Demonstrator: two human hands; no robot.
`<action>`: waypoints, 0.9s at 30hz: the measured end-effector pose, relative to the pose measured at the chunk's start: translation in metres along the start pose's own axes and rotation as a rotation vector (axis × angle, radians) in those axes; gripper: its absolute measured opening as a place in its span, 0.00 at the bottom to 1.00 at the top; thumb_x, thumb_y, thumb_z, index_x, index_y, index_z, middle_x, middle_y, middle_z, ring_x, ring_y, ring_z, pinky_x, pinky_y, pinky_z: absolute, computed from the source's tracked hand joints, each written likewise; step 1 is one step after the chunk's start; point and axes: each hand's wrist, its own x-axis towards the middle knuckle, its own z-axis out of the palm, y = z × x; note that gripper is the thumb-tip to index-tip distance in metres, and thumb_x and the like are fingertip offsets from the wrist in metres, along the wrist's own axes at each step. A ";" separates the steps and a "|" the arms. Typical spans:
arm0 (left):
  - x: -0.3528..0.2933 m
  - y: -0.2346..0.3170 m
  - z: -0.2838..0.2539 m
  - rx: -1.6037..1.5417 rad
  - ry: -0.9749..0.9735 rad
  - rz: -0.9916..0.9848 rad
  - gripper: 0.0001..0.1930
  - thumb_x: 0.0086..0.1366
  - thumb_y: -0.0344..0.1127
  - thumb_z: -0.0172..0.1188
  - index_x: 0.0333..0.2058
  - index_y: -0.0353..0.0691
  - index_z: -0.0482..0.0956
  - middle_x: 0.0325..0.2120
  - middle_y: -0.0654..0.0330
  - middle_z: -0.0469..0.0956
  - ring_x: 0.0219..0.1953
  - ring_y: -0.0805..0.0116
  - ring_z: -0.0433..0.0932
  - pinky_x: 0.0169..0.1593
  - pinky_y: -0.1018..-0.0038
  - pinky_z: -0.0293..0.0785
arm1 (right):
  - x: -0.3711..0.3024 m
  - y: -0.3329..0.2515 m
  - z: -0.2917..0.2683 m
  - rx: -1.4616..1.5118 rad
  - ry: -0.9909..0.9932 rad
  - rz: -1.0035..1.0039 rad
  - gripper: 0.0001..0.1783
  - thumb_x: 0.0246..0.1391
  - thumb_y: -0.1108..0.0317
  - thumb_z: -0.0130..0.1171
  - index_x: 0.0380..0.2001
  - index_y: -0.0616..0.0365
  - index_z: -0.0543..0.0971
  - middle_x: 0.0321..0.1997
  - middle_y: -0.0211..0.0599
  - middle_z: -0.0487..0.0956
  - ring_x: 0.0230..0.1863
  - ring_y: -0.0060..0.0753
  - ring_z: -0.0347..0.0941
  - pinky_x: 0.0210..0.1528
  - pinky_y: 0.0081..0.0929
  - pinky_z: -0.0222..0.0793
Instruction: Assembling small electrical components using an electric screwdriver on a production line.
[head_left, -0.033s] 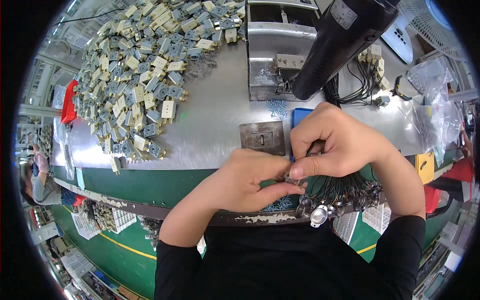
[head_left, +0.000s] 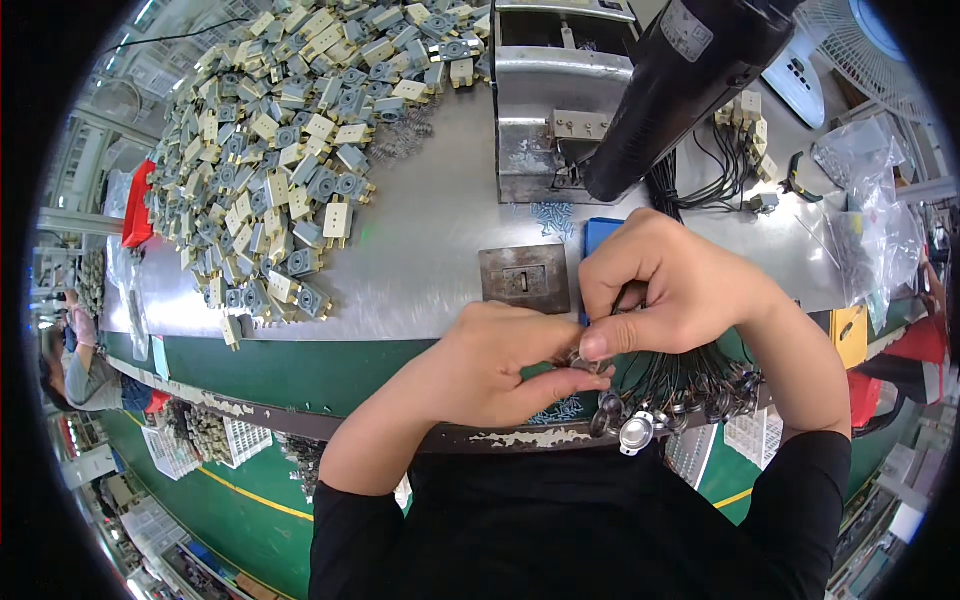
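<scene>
left hand [head_left: 500, 358]: fingers gripping small metal part [head_left: 588, 364] | right hand [head_left: 685, 285]: fingers against it, cannot tell if gripping | wired metal discs [head_left: 637, 433]: near, at edge of table [head_left: 425, 260]

A smooth metal tabletop [head_left: 430, 240] shines toward eleven o'clock. At ten, matt plastic blocks [head_left: 275, 185]; at one, a smooth black cylinder [head_left: 658, 120]; at two, a glossy, crinkled plastic bag [head_left: 868, 165]; at four, a polished metal disc [head_left: 637, 433]; at five, rough, flaking table edge [head_left: 530, 437]; at six, matt cloth garment [head_left: 490, 540].
</scene>
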 end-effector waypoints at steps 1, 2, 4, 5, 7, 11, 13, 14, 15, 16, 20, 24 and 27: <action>-0.001 0.002 0.000 0.109 -0.003 0.032 0.08 0.63 0.34 0.73 0.38 0.39 0.85 0.32 0.58 0.88 0.33 0.60 0.88 0.38 0.69 0.82 | 0.001 0.003 0.001 -0.004 -0.003 -0.001 0.15 0.53 0.66 0.77 0.22 0.61 0.80 0.18 0.29 0.74 0.19 0.22 0.65 0.22 0.25 0.57; -0.003 0.000 0.001 0.111 0.003 0.035 0.08 0.63 0.34 0.73 0.38 0.39 0.85 0.32 0.58 0.88 0.33 0.60 0.88 0.38 0.69 0.82 | 0.002 0.005 0.003 0.076 0.005 0.011 0.15 0.54 0.66 0.77 0.22 0.61 0.81 0.18 0.29 0.73 0.19 0.21 0.62 0.22 0.24 0.55; -0.009 -0.011 0.004 -0.129 0.025 -0.006 0.11 0.67 0.34 0.72 0.42 0.35 0.83 0.35 0.55 0.89 0.35 0.60 0.90 0.40 0.69 0.84 | 0.003 0.002 0.005 0.147 0.005 0.020 0.15 0.55 0.66 0.77 0.23 0.61 0.81 0.18 0.28 0.73 0.19 0.19 0.60 0.22 0.23 0.53; -0.012 -0.013 0.008 -0.123 0.037 -0.001 0.11 0.67 0.34 0.72 0.42 0.35 0.83 0.35 0.55 0.89 0.35 0.60 0.90 0.40 0.69 0.84 | 0.004 -0.002 0.006 0.106 0.074 0.051 0.12 0.55 0.67 0.76 0.26 0.61 0.83 0.20 0.31 0.76 0.20 0.21 0.64 0.23 0.24 0.57; -0.016 -0.018 0.017 -0.898 0.076 -0.184 0.14 0.72 0.36 0.67 0.48 0.32 0.79 0.38 0.50 0.88 0.37 0.57 0.90 0.42 0.66 0.88 | 0.004 -0.002 0.011 0.054 0.132 0.069 0.09 0.55 0.69 0.76 0.29 0.62 0.85 0.21 0.33 0.79 0.20 0.22 0.68 0.23 0.24 0.61; -0.020 -0.040 0.015 -1.130 0.064 -0.135 0.17 0.76 0.38 0.62 0.53 0.30 0.76 0.40 0.47 0.87 0.40 0.54 0.90 0.44 0.63 0.89 | 0.002 0.015 0.017 -0.268 0.368 -0.378 0.15 0.52 0.79 0.69 0.45 0.63 0.88 0.30 0.45 0.87 0.27 0.39 0.84 0.30 0.30 0.77; -0.019 -0.041 0.016 -1.278 0.142 -0.154 0.18 0.78 0.38 0.60 0.55 0.29 0.76 0.40 0.47 0.87 0.40 0.55 0.90 0.45 0.64 0.89 | 0.000 0.015 0.019 -0.409 0.380 -0.419 0.19 0.51 0.82 0.65 0.48 0.63 0.88 0.29 0.46 0.86 0.25 0.43 0.83 0.29 0.32 0.77; -0.018 -0.038 0.013 -1.271 0.144 -0.148 0.18 0.78 0.38 0.60 0.55 0.29 0.76 0.40 0.47 0.87 0.40 0.55 0.90 0.45 0.64 0.89 | -0.002 0.011 0.019 -0.406 0.348 -0.390 0.21 0.51 0.82 0.62 0.50 0.66 0.86 0.29 0.49 0.85 0.25 0.45 0.82 0.30 0.33 0.77; -0.016 -0.034 0.010 -1.171 0.189 -0.212 0.18 0.77 0.39 0.60 0.54 0.29 0.76 0.40 0.48 0.87 0.39 0.56 0.90 0.44 0.64 0.89 | -0.001 0.011 0.021 -0.410 0.347 -0.397 0.21 0.51 0.82 0.62 0.50 0.66 0.86 0.29 0.49 0.85 0.25 0.45 0.82 0.30 0.33 0.77; -0.013 -0.029 0.008 -1.073 0.229 -0.274 0.18 0.77 0.39 0.61 0.54 0.28 0.77 0.40 0.48 0.87 0.39 0.57 0.90 0.43 0.65 0.90 | -0.002 0.011 0.022 -0.385 0.365 -0.385 0.22 0.51 0.82 0.60 0.51 0.68 0.85 0.28 0.49 0.84 0.25 0.46 0.82 0.30 0.34 0.76; -0.005 -0.022 0.013 -0.840 0.373 -0.297 0.14 0.76 0.33 0.61 0.54 0.29 0.78 0.41 0.49 0.87 0.39 0.60 0.89 0.44 0.66 0.89 | -0.005 0.003 0.022 -0.378 0.325 -0.269 0.23 0.56 0.80 0.57 0.56 0.73 0.81 0.33 0.52 0.85 0.32 0.47 0.85 0.37 0.36 0.80; -0.003 -0.014 0.014 -0.161 0.477 -0.183 0.11 0.73 0.22 0.61 0.52 0.27 0.78 0.40 0.49 0.87 0.42 0.63 0.89 0.47 0.67 0.88 | -0.006 0.009 0.034 -0.304 0.350 -0.222 0.24 0.57 0.80 0.57 0.58 0.73 0.80 0.34 0.52 0.85 0.32 0.46 0.85 0.38 0.35 0.79; -0.002 -0.013 0.012 0.008 0.466 -0.168 0.11 0.72 0.20 0.61 0.52 0.26 0.78 0.40 0.48 0.87 0.43 0.63 0.88 0.48 0.68 0.87 | -0.009 0.014 0.035 -0.272 0.408 -0.174 0.25 0.57 0.79 0.58 0.59 0.72 0.80 0.36 0.51 0.85 0.31 0.39 0.83 0.36 0.31 0.76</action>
